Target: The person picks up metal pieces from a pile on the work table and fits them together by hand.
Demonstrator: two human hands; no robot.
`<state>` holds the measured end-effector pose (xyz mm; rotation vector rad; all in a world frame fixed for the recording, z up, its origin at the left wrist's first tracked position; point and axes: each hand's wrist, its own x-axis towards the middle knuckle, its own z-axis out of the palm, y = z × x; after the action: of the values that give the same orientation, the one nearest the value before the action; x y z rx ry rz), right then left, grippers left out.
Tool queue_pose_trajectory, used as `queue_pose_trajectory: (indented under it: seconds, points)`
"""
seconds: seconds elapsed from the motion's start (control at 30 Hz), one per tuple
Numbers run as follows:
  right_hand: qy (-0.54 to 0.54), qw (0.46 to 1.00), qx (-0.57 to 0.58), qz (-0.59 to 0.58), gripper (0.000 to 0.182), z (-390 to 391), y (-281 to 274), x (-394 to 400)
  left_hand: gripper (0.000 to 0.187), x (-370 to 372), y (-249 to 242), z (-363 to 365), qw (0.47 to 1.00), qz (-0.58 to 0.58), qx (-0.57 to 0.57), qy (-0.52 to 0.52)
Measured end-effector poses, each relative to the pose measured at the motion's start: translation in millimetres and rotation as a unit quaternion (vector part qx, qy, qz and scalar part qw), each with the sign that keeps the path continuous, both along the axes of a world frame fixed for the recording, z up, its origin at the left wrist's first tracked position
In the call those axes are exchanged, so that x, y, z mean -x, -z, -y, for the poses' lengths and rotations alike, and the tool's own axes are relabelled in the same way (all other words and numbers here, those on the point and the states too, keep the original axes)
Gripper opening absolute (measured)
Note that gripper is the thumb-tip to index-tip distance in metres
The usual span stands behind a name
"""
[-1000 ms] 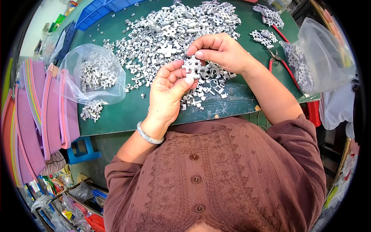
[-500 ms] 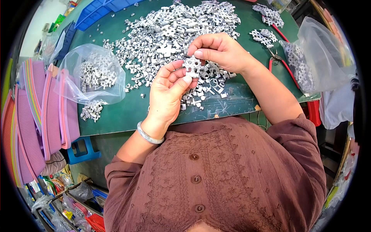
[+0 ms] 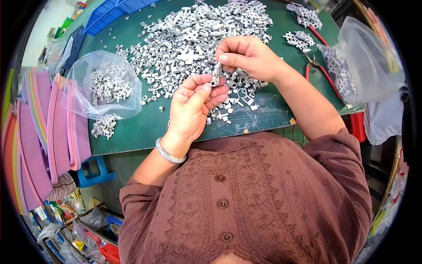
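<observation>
Between my two hands is a small silver-grey cast metal part (image 3: 215,75), seen nearly edge-on. My left hand (image 3: 189,103) pinches its lower end between thumb and fingers. At its upper end, the thumb and forefinger of my right hand (image 3: 244,57) are closed on it. Behind and below the hands spreads a large heap of similar silver-grey parts (image 3: 189,37) on the green table (image 3: 149,136). Several loose pieces (image 3: 226,114) lie just under my left fingers.
On the left, a clear bag (image 3: 110,86) holds more parts, with a small cluster (image 3: 104,126) beside it. Red-handled pliers (image 3: 327,77) and another filled bag (image 3: 340,75) lie to the right. Blue bins (image 3: 105,17) stand at the back left; purple textile pieces (image 3: 37,145) hang at left.
The metal part has turned from its broad, holed face to nearly edge-on. My left fingers have shifted around it; both hands stay in about the same place.
</observation>
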<state>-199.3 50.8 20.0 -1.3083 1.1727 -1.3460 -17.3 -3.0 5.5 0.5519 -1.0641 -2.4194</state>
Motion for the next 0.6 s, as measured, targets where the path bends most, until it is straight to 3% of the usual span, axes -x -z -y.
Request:
queue_pose_trajectory:
  seconds: [0.6]
  points:
    - [0.006, 1.000, -0.030, 0.001, 0.015, -1.1, -0.7, 1.8, 0.013, 2.2, -0.6, -0.6, 1.000, 0.019, -0.010, 0.010]
